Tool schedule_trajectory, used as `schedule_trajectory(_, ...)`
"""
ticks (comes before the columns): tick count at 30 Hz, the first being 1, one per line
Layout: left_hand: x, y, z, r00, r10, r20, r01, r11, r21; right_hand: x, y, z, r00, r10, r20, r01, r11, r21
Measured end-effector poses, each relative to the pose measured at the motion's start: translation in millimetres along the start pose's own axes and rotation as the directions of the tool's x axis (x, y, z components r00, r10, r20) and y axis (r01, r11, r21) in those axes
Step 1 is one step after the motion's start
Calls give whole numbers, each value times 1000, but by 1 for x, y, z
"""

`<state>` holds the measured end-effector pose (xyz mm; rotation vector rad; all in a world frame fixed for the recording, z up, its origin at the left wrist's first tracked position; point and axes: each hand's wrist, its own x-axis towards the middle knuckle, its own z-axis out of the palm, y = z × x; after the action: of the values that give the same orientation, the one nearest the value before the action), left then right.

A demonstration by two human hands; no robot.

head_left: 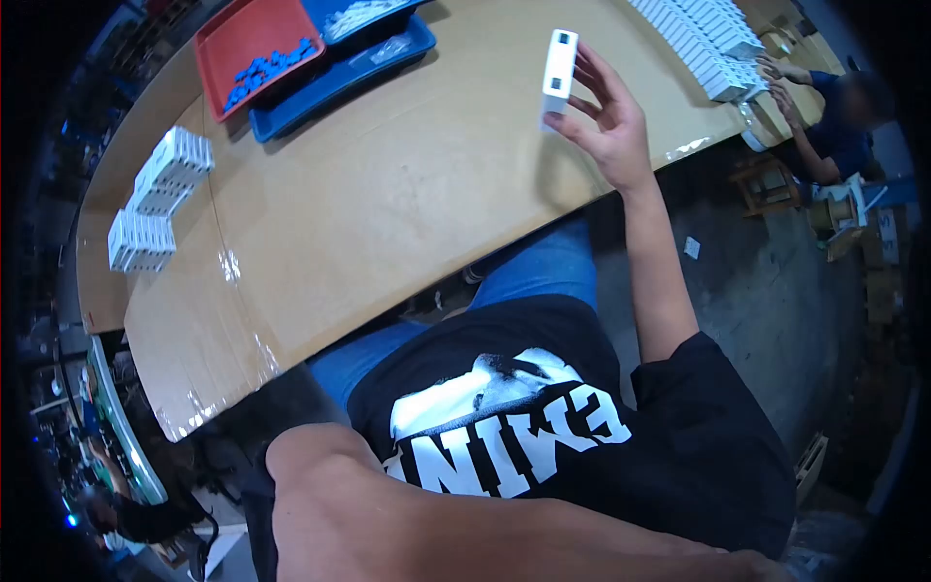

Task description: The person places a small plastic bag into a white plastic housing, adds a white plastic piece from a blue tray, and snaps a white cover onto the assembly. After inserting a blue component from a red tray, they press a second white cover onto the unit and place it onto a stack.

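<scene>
Head view: right hand [611, 121] pinches a white box [559, 76] upright, upper centre, above the surface [388, 194]. Left hand's grip unseen, cannot tell. Best keep fingertips firm on the edges.

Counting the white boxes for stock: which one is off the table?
The single white box gripped in the right hand, raised above the table. All the other white boxes sit in stacks on it.
</scene>
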<state>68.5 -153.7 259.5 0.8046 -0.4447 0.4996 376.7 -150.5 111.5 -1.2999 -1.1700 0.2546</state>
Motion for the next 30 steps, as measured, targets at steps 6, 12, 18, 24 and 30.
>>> schedule_trajectory(6,42,-7,-18,990,-60,128,49,994,94,-3,4,-96,987,37,-155,-36,999,10)
schedule_trajectory(12,88,-12,-44,976,-126,175,82,968,239,12,29,-154,974,42,-223,-62,994,-87)
schedule_trajectory(18,126,-19,-64,955,-224,193,144,923,357,24,39,-192,958,28,-285,-56,994,-90)
schedule_trajectory(24,159,-24,-75,921,-298,250,150,866,478,14,52,-220,923,53,-381,-119,981,-152)
schedule_trajectory(30,139,-87,-116,964,-212,-162,260,888,379,1,87,-263,834,129,-537,-226,967,-118)
